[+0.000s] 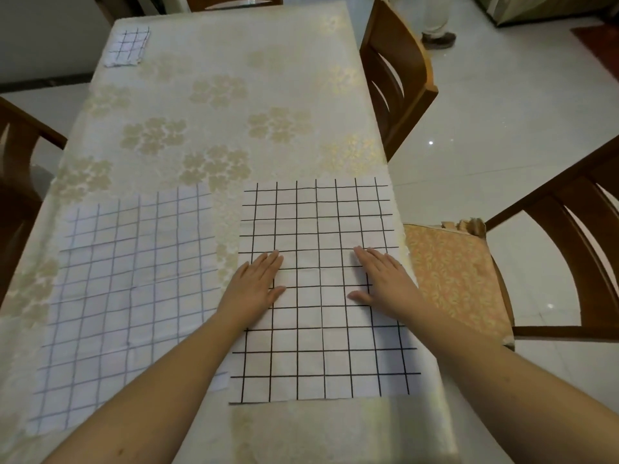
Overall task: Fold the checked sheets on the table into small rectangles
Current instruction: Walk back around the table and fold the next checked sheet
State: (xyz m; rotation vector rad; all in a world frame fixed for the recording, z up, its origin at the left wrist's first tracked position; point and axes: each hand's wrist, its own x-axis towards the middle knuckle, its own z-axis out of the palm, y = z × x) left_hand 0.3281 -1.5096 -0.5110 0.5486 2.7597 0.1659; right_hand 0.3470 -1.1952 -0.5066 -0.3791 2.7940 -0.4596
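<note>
A white sheet with a black grid (318, 222) lies flat on the table at the right, near the front edge. My left hand (256, 283) rests flat on its left part, fingers straight. My right hand (385, 279) lies flat on its right part, fingers straight too. To the left lies a second spread sheet with a faint blue grid (127, 289); my left forearm crosses its near right corner. A small folded checked rectangle (127, 46) sits at the table's far left corner.
The table carries a cream cloth with gold flowers (217, 105). Wooden chairs stand on the right (395, 82), at the near right with a patterned cushion (455, 276), and on the left (20, 162). A person's foot (437, 36) shows on the far floor.
</note>
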